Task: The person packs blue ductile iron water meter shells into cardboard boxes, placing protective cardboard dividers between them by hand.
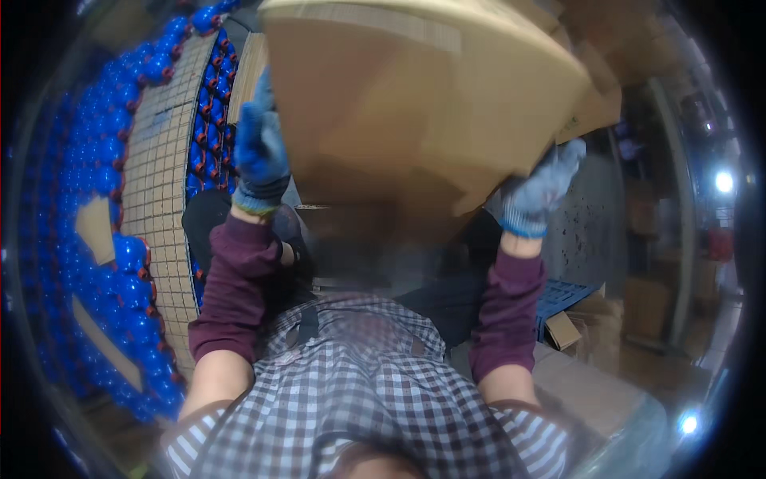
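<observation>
Both gloved hands are up and pressed flat against a big cardboard box (415,96), left hand (259,156) on its side, right hand (542,191) cupping its lower corner, so it's lifted, not yet set down anywhere.

A stack of trays (120,184) is filling the nine o'clock side, and blue bottles (88,144) are standing packed in rows on its layers. A gridded cardboard divider (159,160) is lying between the bottle layers, and loose cardboard scraps (96,227) are resting on the bottles. At four o'clock a blue pallet (562,295) is sitting low, with small cardboard boxes (562,329) lying beside it on the floor (638,359).
</observation>
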